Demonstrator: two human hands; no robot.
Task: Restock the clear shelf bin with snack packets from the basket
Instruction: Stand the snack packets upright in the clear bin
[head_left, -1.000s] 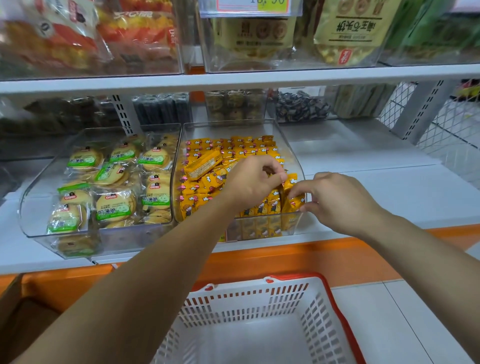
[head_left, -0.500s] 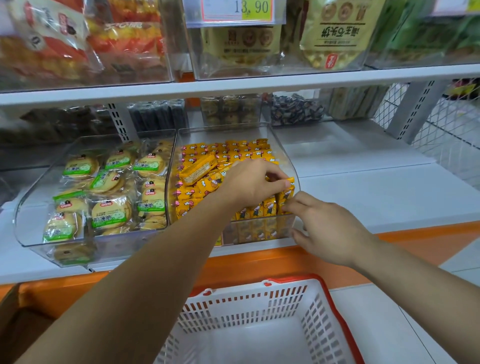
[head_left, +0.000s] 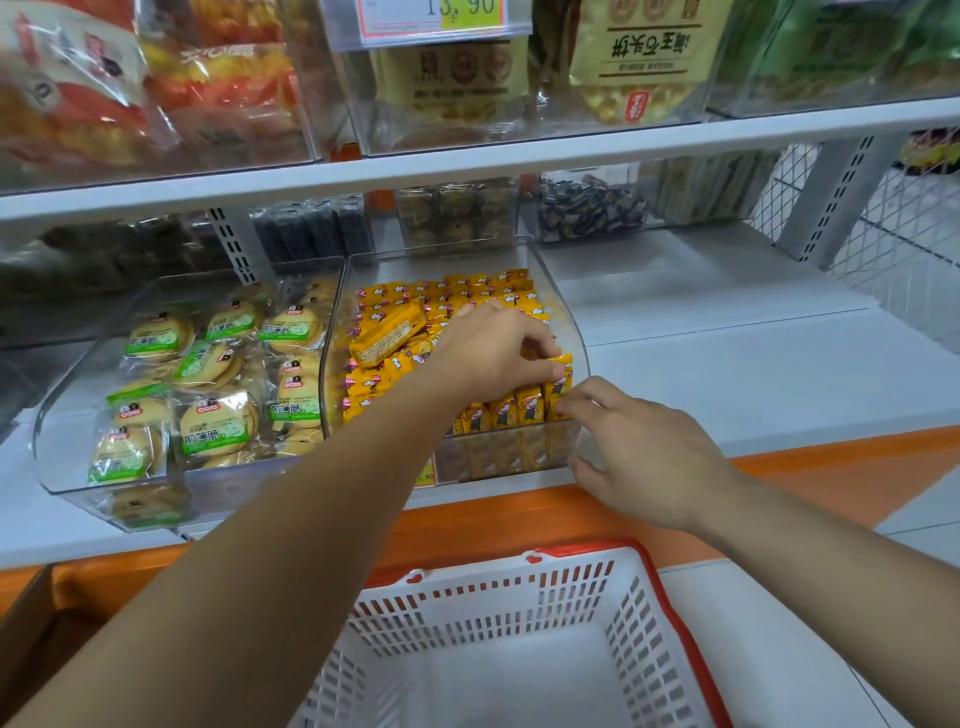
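The left hand (head_left: 488, 353) is reached palm down into the clear shelf bin (head_left: 577, 332). One yellow snack packet (head_left: 563, 362) is pinched between its bent fingers and thumb at the bin's front right corner. The right hand (head_left: 644, 452) is held just beside that corner with its fingers bent. One fingertip (head_left: 567, 408) is touching the front row of packets (head_left: 519, 410), and the thumb is laid on the bin's outer wall. Whether anything is held by this hand cannot be told.

A second ago the right hand was seen higher, with the end packets pinched. The left hand has been kept in the same spot.

On the white shelf (head_left: 753, 374), a biscuit bin (head_left: 57, 415) is set against the clear bin's left side. A white basket (head_left: 693, 649) with a red rim is seen below the hands. Wire mesh (head_left: 893, 270) is seen at the far right.
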